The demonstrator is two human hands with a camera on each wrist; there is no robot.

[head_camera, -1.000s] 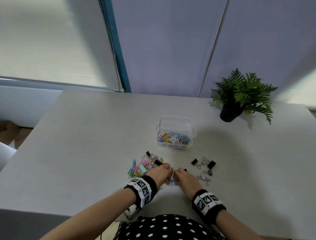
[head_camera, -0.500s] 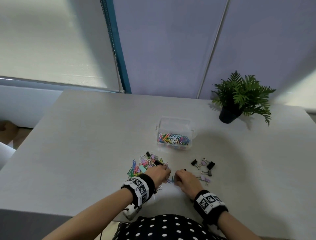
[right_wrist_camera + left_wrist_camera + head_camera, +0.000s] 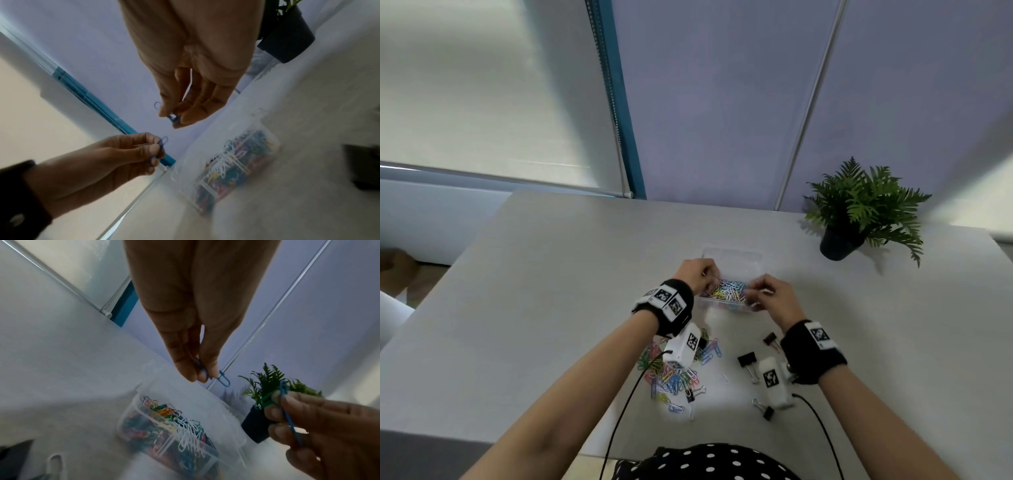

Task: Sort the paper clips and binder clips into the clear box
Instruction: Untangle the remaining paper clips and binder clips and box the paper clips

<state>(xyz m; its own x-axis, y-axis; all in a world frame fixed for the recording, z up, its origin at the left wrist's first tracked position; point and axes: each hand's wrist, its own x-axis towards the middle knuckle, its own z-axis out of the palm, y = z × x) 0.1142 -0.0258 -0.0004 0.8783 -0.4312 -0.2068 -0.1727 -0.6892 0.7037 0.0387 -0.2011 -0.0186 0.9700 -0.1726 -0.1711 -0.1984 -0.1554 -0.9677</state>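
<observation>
Both hands hang over the clear box, which sits near the middle of the grey worktop with its lid tipped back toward twelve o'clock. The left hand is at the box's nine o'clock edge, and its grip pinches a blue paper clip between thumb and fingertips; part of the clip pokes out below the fingers. The right hand is at the box's three o'clock edge, and its grip also pinches paper clips, a blue one and what looks like a green one, with the fingers curled round them. In the right wrist view the blue wire shows between that hand's thumb and fingertips, just above the box.

The box already holds a heap of coloured paper clips: white, yellow, green, pink and blue, packed in the near compartment. Whether the far part of the box holds anything cannot be told.

On the worktop at six o'clock from the box lies a loose pile of mixed clips, mostly coloured paper clips, partly hidden under the left wrist camera. To the pile's three o'clock side, well apart from it, lie several black binder clips, scattered under and beside the right wrist. A single white paper clip lies between the pile and the binder clips.

A potted fern stands at the two o'clock corner of the worktop, well apart from the box.
</observation>
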